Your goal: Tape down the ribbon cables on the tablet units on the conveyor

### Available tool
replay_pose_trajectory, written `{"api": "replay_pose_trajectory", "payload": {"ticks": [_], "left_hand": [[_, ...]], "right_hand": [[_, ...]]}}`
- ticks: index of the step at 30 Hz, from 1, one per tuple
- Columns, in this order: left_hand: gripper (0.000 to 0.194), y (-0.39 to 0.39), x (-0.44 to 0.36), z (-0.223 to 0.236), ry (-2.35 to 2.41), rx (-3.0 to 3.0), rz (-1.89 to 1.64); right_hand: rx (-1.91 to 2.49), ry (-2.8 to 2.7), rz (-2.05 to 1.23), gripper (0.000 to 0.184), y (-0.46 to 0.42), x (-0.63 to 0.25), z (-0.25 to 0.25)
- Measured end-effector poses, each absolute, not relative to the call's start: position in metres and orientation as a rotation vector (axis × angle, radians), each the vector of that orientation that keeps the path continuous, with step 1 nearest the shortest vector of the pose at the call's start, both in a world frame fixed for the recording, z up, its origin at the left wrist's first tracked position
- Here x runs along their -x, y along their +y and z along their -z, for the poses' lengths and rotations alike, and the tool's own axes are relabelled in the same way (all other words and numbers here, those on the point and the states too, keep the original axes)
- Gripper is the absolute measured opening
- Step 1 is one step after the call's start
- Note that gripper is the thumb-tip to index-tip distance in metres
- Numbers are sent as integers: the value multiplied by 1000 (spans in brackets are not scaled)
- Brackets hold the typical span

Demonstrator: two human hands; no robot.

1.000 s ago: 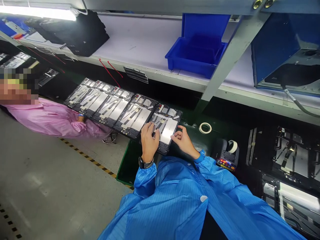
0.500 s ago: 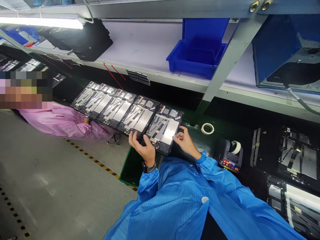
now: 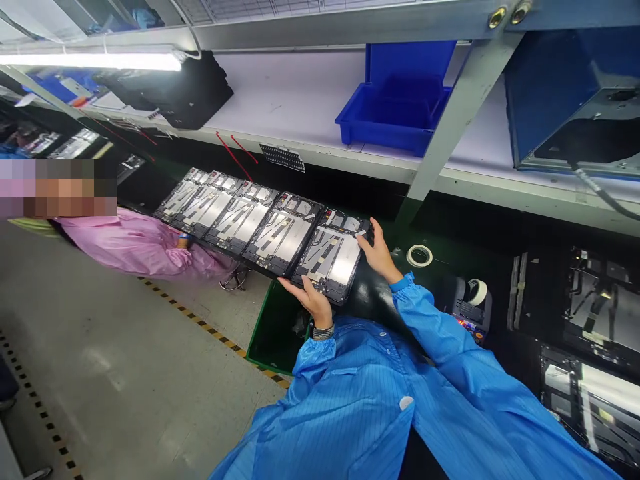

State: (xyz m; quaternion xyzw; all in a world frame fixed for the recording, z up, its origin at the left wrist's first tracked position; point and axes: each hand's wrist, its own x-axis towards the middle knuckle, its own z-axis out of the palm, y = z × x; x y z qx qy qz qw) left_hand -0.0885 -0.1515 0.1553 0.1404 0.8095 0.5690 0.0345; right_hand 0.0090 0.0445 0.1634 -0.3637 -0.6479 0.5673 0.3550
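Left hand [image 3: 311,300] and right hand [image 3: 379,252] on black-framed tablet housing [image 3: 327,263].
Fingers [image 3: 305,288] clasp its edges; housing lies at the end of a row of like housings [image 3: 240,223] on the surface [image 3: 373,293].

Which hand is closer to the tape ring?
The right hand is closer, just beside the tape ring without touching it. The left hand is farther away, at the opposite corner of the panel.

Gray concrete floor [image 3: 115,380] marked with a yellow-and-black hazard tape line [image 3: 200,325]. White workbench shelf [image 3: 295,100] on a gray steel upright [image 3: 463,113] carries a blue plastic bin [image 3: 387,119]. Fluorescent tube light [image 3: 90,61] burns at upper left.
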Motion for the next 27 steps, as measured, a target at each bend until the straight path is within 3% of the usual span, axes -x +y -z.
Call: {"api": "replay_pose_trajectory", "payload": {"ticks": [10,27], "left_hand": [[78,-149,87,-166,2428,-426,-1735],[92,-151,82,-171,2322,-283,-1928]], "right_hand": [[924,-1673,-1401,69,42,-7,-162],[892,-1819,-1275,87,36,-9,-150]]}}
